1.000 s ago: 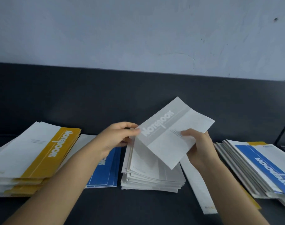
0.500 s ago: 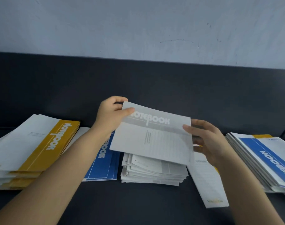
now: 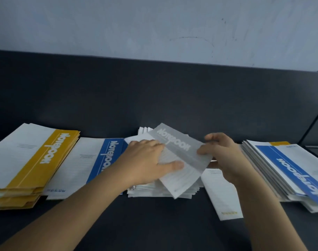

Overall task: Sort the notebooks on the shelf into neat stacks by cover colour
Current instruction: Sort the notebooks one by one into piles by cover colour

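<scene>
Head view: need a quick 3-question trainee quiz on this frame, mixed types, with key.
1. True or false: the grey notebook lies square on the middle stack beneath it.
2. The left hand: A) presses flat on the grey notebook; B) is an empty fist; C) is out of view.
3. Fill in: the top cover of the right-hand pile carries a ___ band.
Key: 1 false, it sits skewed; 2 A; 3 blue.

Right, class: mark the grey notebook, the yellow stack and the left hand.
grey notebook (image 3: pixel 174 143): head view, on its grey title band.
yellow stack (image 3: pixel 44 160): head view, on the top cover's yellow band.
left hand (image 3: pixel 145 160): head view, on the back of the hand.
</scene>
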The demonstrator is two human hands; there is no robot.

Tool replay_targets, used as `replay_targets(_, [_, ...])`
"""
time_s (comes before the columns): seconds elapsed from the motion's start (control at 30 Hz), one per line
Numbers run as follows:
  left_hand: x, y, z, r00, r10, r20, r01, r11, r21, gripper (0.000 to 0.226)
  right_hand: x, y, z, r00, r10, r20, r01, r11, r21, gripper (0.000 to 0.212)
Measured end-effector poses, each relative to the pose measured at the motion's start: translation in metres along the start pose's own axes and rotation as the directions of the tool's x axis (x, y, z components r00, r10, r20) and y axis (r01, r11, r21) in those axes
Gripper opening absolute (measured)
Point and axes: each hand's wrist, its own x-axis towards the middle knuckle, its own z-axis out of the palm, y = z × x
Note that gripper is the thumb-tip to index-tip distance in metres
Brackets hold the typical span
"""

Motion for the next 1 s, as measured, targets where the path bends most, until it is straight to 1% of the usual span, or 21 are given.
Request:
replay_targets(0.03, [0.003, -0.004, 0.004, 0.998, 0.013, 0.063, -0.016, 0.999, 0.051, 0.086, 0.0, 0.002, 0.002, 1.0, -0.023, -0.018, 0.02, 0.991, -0.129, 0.016])
replay_targets(0.07, [0.005, -0.007, 0.007, 0.992, 0.021, 0.122, -0.033, 0.995, 0.09, 0.089, 0.001, 0.006, 0.003, 0.996, -0.069, -0.047, 0.053, 0.957, -0.285, 0.019])
replay_targets(0.13, [0.011, -0.015, 0.009, 0.977, 0.032, 0.212, -0.047, 0.997, 0.066, 0.09, 0.005, 0.013, 0.0, 0.978, -0.167, -0.122, 0.067, 0.813, -0.579, 0.034])
replay_targets(0.2, [0.017, -0.027, 0.007, 0.97, 0.054, 0.237, -0.051, 0.999, -0.019, 0.087, 0.007, 0.015, -0.006, 0.953, -0.228, -0.197, -0.007, 0.637, -0.771, 0.039])
replay_targets(0.23, [0.02, -0.033, 0.006, 0.973, 0.063, 0.224, -0.051, 0.997, -0.056, 0.084, 0.008, 0.015, -0.012, 0.954, -0.207, -0.215, -0.064, 0.561, -0.825, 0.043])
replay_targets(0.27, [0.022, -0.04, 0.004, 0.979, 0.066, 0.193, -0.049, 0.995, -0.089, 0.082, 0.007, 0.014, -0.018, 0.962, -0.148, -0.228, -0.128, 0.491, -0.862, 0.047])
replay_targets(0.3, [0.023, -0.046, 0.002, 0.986, 0.061, 0.154, -0.042, 0.991, -0.124, 0.081, 0.007, 0.013, -0.024, 0.968, -0.068, -0.242, -0.191, 0.426, -0.884, 0.052])
replay_targets(0.37, [0.025, -0.057, -0.001, 0.996, 0.028, 0.089, -0.009, 0.979, -0.204, 0.082, 0.003, 0.011, -0.035, 0.957, 0.084, -0.278, -0.29, 0.32, -0.902, 0.068])
replay_targets(0.43, [0.026, -0.063, -0.004, 1.0, -0.007, 0.029, 0.014, 0.968, -0.249, 0.083, -0.002, 0.012, -0.042, 0.937, 0.185, -0.297, -0.337, 0.255, -0.906, 0.088])
replay_targets(0.5, [0.027, -0.065, -0.006, 0.998, -0.033, -0.055, 0.017, 0.965, -0.261, 0.085, -0.004, 0.014, -0.047, 0.93, 0.227, -0.289, -0.338, 0.222, -0.915, 0.1])
replay_targets(0.57, [0.026, -0.063, -0.007, 0.99, -0.047, -0.132, 0.008, 0.96, -0.279, 0.087, -0.005, 0.013, -0.05, 0.929, 0.239, -0.283, -0.332, 0.199, -0.922, 0.106])
replay_targets(0.63, [0.021, -0.059, -0.01, 0.981, -0.061, -0.184, -0.002, 0.945, -0.327, 0.086, -0.005, 0.01, -0.05, 0.919, 0.282, -0.277, -0.332, 0.172, -0.927, 0.113])
replay_targets(0.7, [0.015, -0.057, -0.015, 0.971, -0.067, -0.23, -0.021, 0.933, -0.36, 0.071, -0.004, 0.007, -0.052, 0.894, 0.365, -0.259, -0.344, 0.19, -0.92, 0.119])
replay_targets(0.77, [0.008, -0.057, -0.021, 0.957, -0.068, -0.283, -0.037, 0.936, -0.351, 0.054, -0.006, 0.004, -0.053, 0.87, 0.436, -0.231, -0.362, 0.246, -0.899, 0.118])
replay_targets(0.83, [0.0, -0.058, -0.026, 0.947, -0.086, -0.308, -0.033, 0.931, -0.363, 0.046, -0.008, 0.002, -0.056, 0.876, 0.436, -0.204, -0.361, 0.312, -0.879, 0.101])
replay_targets(0.9, [-0.01, -0.061, -0.029, 0.946, -0.106, -0.307, -0.021, 0.923, -0.384, 0.044, -0.006, -0.001, -0.063, 0.913, 0.38, -0.15, -0.306, 0.391, -0.868, 0.077])
replay_targets(0.97, [-0.021, -0.065, -0.032, 0.942, -0.118, -0.313, -0.012, 0.923, -0.384, 0.043, -0.003, -0.011, -0.076, 0.965, 0.228, -0.127, -0.231, 0.52, -0.822, 0.055])
replay_targets(1.0, [-0.028, -0.068, -0.033, 0.939, -0.124, -0.32, -0.013, 0.92, -0.393, 0.043, -0.002, -0.018, -0.083, 0.984, 0.115, -0.138, -0.179, 0.598, -0.782, 0.045])
